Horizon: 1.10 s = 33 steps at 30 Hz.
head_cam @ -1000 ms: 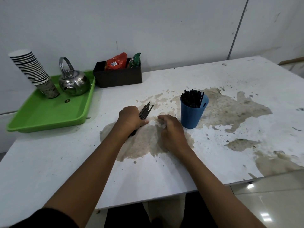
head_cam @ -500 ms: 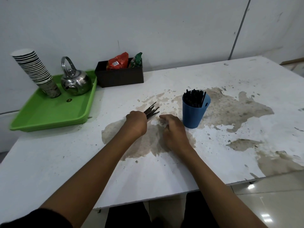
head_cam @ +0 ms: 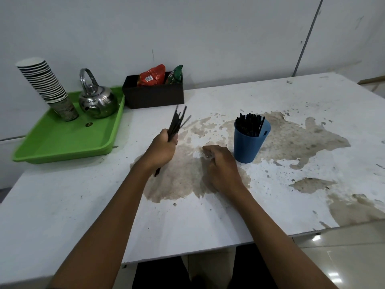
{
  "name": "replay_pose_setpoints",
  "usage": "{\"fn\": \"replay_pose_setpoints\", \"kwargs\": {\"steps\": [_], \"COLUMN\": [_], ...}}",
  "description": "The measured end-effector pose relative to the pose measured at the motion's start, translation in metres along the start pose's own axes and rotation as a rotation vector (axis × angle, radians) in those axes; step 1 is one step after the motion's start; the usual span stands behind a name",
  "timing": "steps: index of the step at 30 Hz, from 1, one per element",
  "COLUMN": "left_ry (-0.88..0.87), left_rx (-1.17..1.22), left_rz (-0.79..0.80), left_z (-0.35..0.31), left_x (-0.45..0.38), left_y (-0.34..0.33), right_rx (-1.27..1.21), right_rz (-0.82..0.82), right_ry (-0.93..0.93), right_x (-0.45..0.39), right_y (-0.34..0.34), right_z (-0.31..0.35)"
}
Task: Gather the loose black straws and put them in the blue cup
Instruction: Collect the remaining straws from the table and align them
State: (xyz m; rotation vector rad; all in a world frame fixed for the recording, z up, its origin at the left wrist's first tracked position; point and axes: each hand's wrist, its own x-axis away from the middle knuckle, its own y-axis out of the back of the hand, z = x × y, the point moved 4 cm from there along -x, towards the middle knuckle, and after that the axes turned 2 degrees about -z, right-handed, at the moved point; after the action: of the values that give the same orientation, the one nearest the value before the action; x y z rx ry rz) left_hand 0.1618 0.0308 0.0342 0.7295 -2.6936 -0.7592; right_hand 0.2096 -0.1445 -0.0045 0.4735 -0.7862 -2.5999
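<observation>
Left hand: the left hand (head_cam: 161, 150) is closing in a fist around a bundle of black straws (head_cam: 177, 124), holding it raised above the table, left of the stained patch.
Bundle: the held straws are pointing up and away from the person, fanning slightly at the far ends; the near ends are sticking out below the fist, by the wrist. The far ends are blurring, so a count is not possible.
Right hand: the right hand (head_cam: 221, 167) is resting on the table (head_cam: 291, 101) with fingers curled under, knuckles up. Whether anything is lying under the fingers cannot be told.
Blue cup: the blue cup (head_cam: 249, 146) is standing upright on the table just beside the right hand, on its far right side, not visibly touching it.
Cup contents: more black straws (head_cam: 249, 125) are standing in the cup, their tips showing above the rim.
Hand to cup: the left hand with its bundle is sitting well left of the cup, with the right hand lying between.
Table surface: white top is showing large brown worn patches (head_cam: 181, 180) under and around both hands.
Background, left: a green tray (head_cam: 62, 140) is carrying a steel kettle (head_cam: 98, 101) and a leaning stack of paper cups (head_cam: 44, 84).
Background, centre: a dark box (head_cam: 154, 94) against the wall is holding red and green packets (head_cam: 153, 75).
</observation>
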Motion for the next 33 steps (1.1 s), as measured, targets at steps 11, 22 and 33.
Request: {"fn": "replay_pose_setpoints", "kwargs": {"steps": [11,22,33], "left_ry": [-0.197,-0.217,-0.246], "left_rx": [0.698,0.578,0.459], "left_rz": [-0.203,-0.249,-0.188], "left_z": [-0.009,0.013,0.003], "left_x": [0.011,0.023,0.033], "left_y": [-0.01,-0.031,-0.033], "right_rx": [0.029,-0.177,-0.41], "right_rz": [0.009,0.103,-0.127], "right_ry": [0.012,0.068,0.119], "right_x": [0.003,-0.004,-0.036], "right_y": [-0.001,0.0,0.01], "right_z": [0.003,0.038,0.089]}}
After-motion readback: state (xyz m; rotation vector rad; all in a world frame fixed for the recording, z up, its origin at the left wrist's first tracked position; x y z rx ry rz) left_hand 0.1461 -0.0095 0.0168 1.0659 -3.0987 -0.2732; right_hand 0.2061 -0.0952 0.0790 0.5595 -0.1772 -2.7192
